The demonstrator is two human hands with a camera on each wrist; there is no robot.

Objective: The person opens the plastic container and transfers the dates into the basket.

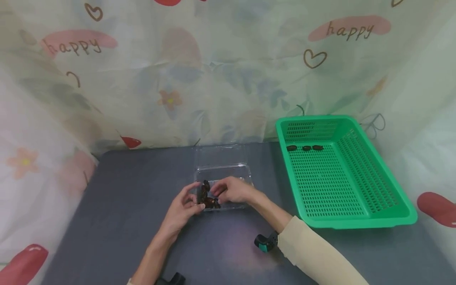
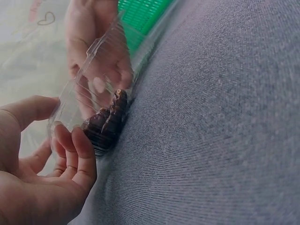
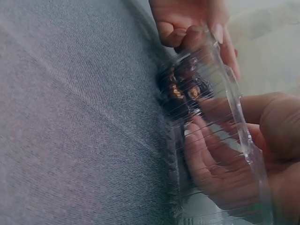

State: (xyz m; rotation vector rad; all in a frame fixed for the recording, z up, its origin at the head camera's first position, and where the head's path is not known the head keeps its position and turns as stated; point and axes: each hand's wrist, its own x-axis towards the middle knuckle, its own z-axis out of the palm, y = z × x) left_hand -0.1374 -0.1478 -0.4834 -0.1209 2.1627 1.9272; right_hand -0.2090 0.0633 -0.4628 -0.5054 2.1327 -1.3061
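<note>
A clear plastic box (image 1: 231, 205) with its lid (image 1: 221, 155) folded back lies on the table. Several dark brown, glossy, wrinkled dates (image 1: 204, 192) are gathered at its left side. My left hand (image 1: 181, 209) grips the box's left wall, thumb at the near corner; the left wrist view shows its fingers bent against the plastic beside the dates (image 2: 105, 124). My right hand (image 1: 233, 190) reaches into the box from the right with bent fingers. In the right wrist view its fingertips are by the ends of the dates (image 3: 176, 91); blur and plastic hide whether they pinch one.
To the right stands a green slotted basket (image 1: 386, 174), with three dark dates (image 1: 307, 148) in a row at its far left. A grey cloth (image 1: 135, 206) covers the table. A patterned curtain (image 1: 221, 79) hangs behind. Dark wrist devices (image 1: 265, 242) sit near both forearms.
</note>
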